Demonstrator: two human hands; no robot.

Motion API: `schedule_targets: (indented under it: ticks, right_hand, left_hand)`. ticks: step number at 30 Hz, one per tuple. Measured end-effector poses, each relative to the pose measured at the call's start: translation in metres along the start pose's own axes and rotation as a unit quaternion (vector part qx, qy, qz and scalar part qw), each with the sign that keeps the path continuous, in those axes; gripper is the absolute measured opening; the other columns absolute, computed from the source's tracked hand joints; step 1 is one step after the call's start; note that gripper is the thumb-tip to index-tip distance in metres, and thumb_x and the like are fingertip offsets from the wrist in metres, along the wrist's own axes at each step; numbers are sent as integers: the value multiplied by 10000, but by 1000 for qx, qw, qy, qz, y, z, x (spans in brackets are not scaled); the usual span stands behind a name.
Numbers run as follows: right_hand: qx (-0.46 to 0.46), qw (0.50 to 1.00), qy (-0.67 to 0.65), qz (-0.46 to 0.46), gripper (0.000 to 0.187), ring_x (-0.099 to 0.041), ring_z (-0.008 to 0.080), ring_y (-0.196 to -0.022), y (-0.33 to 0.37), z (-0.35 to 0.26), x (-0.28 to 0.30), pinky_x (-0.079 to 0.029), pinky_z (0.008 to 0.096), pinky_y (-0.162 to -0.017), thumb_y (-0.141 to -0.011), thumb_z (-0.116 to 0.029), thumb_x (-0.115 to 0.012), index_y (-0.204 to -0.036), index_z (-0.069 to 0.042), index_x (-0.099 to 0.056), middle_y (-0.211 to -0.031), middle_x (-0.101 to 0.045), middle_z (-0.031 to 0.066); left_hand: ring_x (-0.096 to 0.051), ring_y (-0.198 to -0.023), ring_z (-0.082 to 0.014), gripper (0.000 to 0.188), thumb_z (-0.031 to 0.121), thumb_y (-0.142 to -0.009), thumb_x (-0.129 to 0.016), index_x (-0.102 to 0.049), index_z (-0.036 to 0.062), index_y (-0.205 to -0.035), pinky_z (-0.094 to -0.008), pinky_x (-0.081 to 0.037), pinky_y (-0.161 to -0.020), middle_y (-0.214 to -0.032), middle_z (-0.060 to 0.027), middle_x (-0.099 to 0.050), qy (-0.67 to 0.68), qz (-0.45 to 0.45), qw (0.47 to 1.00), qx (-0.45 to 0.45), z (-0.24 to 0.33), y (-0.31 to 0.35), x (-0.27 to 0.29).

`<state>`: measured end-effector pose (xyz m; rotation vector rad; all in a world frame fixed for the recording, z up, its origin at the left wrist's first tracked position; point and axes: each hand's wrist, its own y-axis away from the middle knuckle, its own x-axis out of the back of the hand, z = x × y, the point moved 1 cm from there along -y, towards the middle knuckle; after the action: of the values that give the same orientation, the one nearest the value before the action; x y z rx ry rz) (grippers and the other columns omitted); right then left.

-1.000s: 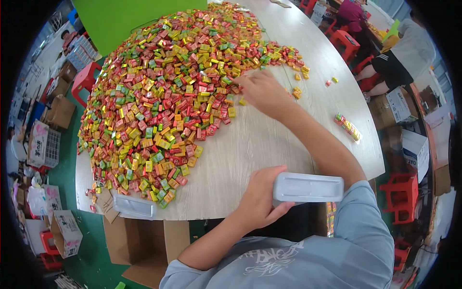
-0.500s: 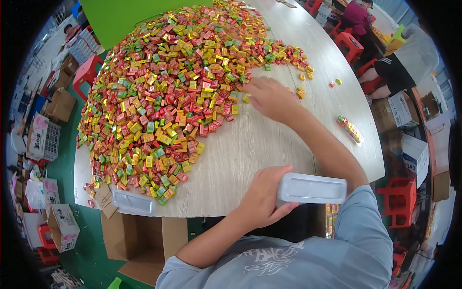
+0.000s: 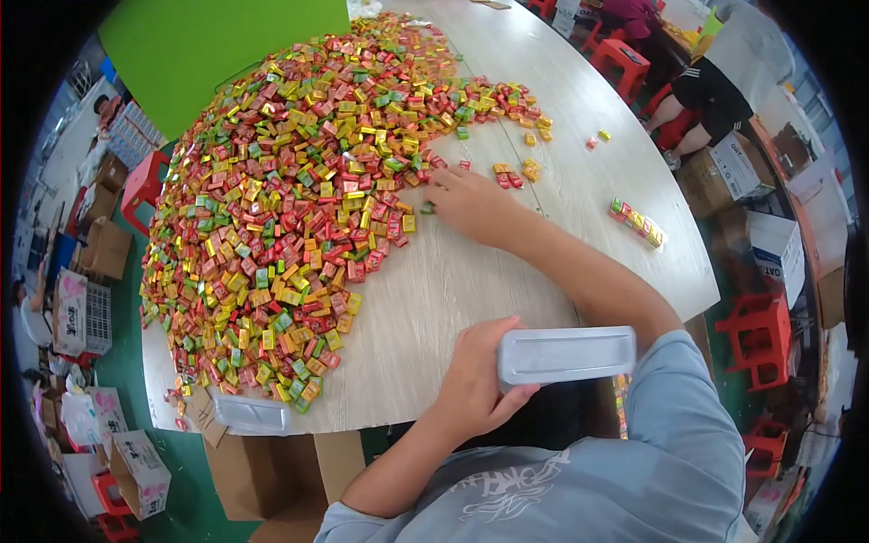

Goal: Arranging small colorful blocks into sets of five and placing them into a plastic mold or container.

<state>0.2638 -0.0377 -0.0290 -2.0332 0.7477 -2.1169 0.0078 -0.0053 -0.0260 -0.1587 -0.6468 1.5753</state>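
In my left hand [image 3: 475, 380] is a long, narrow translucent plastic box [image 3: 568, 355], gripped at its left end with the thumb along the near side. My right hand [image 3: 471, 206] is at the right edge of a big heap of small wrapped candies [image 3: 299, 208] in red, yellow, orange and green. Its fingers are bent down at the tabletop, close to a green piece [image 3: 427, 208]. What lies between the fingertips is hidden. Just beyond that hand lie a few loose red and orange candies [image 3: 507, 176].
A filled clear pack of candies [image 3: 637, 223] lies on the right of the pale table [image 3: 407, 362]. An empty plastic tray [image 3: 252, 414] sits at the front left edge, above an open carton [image 3: 267, 475]. A green panel [image 3: 226, 54] stands behind. Red stools [image 3: 757, 339] and other people are around.
The view has shifted, so the table appears further left and lower. My right hand has drawn slightly nearer, uncovering loose candies behind it. My left hand still grips the plastic box.
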Motion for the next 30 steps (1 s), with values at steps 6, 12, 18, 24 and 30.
schedule_targets:
  ticks: [6,12,18,24,30]
  right_hand:
    - [-47,998,-6,-49,149,-633,289,-1085,53,2,42,-522,414,-935,-923,-113,-672,-1063,-68,-643,-1092,-618,110]
    - [-130,987,-42,-87,293,-573,346,-1273,77,10,77,-441,459,-1095,-962,-185,-675,-1219,-55,-622,-1307,-609,147]
    - [-229,969,-70,-58,550,-394,371,-1493,74,81,54,-292,468,-1240,-1070,-376,-528,-1510,-52,-460,-1594,-436,193]
    - [-132,975,-103,-145,649,-283,345,-1565,68,77,40,-216,452,-1281,-1100,-470,-412,-1590,-46,-378,-1668,-342,190]
    - [-86,976,-112,-165,684,-260,348,-1575,87,48,50,-194,457,-1293,-1095,-497,-405,-1593,-30,-365,-1678,-317,203]
  left_hand:
    - [-563,-1203,-411,758,269,-867,-771,-408,9,-1480,-508,-385,-1084,-1297,-206,-581,-7,-1,1000,1,4,-3,2]
    - [-557,-1208,-415,757,263,-863,-771,-410,9,-1479,-510,-383,-1092,-1311,-212,-572,-9,2,1000,-3,1,-2,3]
    - [-535,-1237,-424,759,239,-859,-768,-408,2,-1484,-493,-386,-1101,-1335,-223,-562,-1,-1,1000,10,-1,1,-1]
    - [-529,-1250,-328,749,326,-959,-685,-332,-14,-1525,-429,-378,-1110,-1353,-196,-544,-13,-16,1000,17,-3,2,1]
    - [-527,-1241,-296,800,560,-1015,-533,-328,-29,-1516,-422,-365,-1113,-1334,-178,-549,5,13,1000,-1,-6,2,3]
